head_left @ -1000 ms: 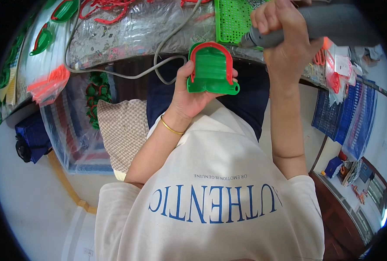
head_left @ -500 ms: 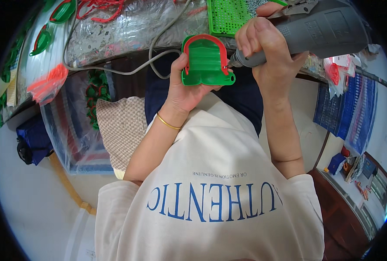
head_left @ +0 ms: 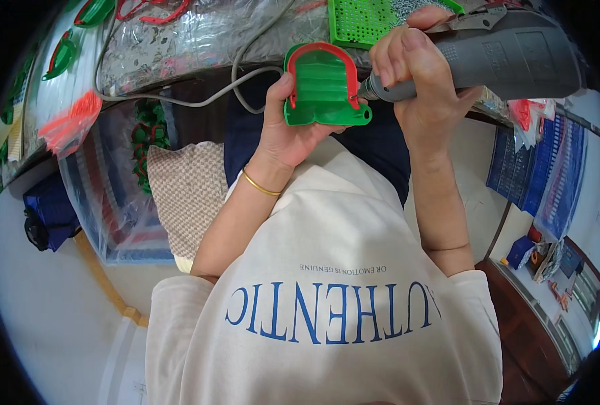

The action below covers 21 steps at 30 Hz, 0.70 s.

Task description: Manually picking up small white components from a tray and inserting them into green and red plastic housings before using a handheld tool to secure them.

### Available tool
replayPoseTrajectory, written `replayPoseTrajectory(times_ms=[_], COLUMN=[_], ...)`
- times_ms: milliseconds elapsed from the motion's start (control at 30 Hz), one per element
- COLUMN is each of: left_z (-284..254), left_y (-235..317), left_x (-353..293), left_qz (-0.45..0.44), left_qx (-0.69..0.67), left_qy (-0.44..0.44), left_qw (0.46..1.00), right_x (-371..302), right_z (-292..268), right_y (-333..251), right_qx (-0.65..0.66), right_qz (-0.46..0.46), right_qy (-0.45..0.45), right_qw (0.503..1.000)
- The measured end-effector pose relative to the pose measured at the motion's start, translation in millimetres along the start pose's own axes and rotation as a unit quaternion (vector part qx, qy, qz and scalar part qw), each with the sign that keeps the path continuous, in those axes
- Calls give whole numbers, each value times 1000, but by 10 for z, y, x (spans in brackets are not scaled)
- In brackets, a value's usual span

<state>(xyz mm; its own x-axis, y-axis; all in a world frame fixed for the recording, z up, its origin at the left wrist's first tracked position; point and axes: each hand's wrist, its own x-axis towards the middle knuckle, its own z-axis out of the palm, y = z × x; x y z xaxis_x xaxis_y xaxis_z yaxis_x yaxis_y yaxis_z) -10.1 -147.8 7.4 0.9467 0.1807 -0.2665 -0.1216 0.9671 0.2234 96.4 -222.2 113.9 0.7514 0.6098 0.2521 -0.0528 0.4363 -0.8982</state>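
My left hand (head_left: 281,131) is closed on a green plastic scoop-like part (head_left: 320,81), with the thumb along its left side and fingers beneath. A red U-shaped handle (head_left: 325,48) arches over the part's far end and down both sides. My right hand (head_left: 425,81) grips a grey electric screwdriver (head_left: 509,57) lying nearly level, its nose pointing left. The screwdriver's metal tip (head_left: 365,90) is beside the right leg of the red handle; whether it touches cannot be made out.
A green perforated basket (head_left: 361,23) with small metal screws (head_left: 418,10) stands on the plastic-covered bench (head_left: 185,50). A grey cable (head_left: 199,104) loops off the bench's near edge. Green-and-red pieces lie at left, and more sit in a plastic-lined container (head_left: 118,223) below.
Both hands, the green part and the screwdriver have shifted slightly up and right in the picture. The bench has shifted slightly too. Both grips stay the same.
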Motion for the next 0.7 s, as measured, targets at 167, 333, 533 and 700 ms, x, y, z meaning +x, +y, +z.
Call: replayPoseTrajectory(times_ms=[167,333,533,700], left_z=[49,7,-41,54], left_y=[17,14,32,51], left_x=[-22,-17,32,3], left_qz=[3,5,-29,-20], left_qx=[-22,-30,-146,-2], left_qy=[-11,-9,-36,1], left_qw=[1000,1000,988,1000], right_x=[-18,79,202,425], right_z=[-19,-203,-284,-327], right_y=[18,149,126,-167], right_qx=[14,-12,49,89], right_qz=[39,-82,-38,-43], right_qy=[61,-119,-227,-282], right_qw=[997,989,972,954])
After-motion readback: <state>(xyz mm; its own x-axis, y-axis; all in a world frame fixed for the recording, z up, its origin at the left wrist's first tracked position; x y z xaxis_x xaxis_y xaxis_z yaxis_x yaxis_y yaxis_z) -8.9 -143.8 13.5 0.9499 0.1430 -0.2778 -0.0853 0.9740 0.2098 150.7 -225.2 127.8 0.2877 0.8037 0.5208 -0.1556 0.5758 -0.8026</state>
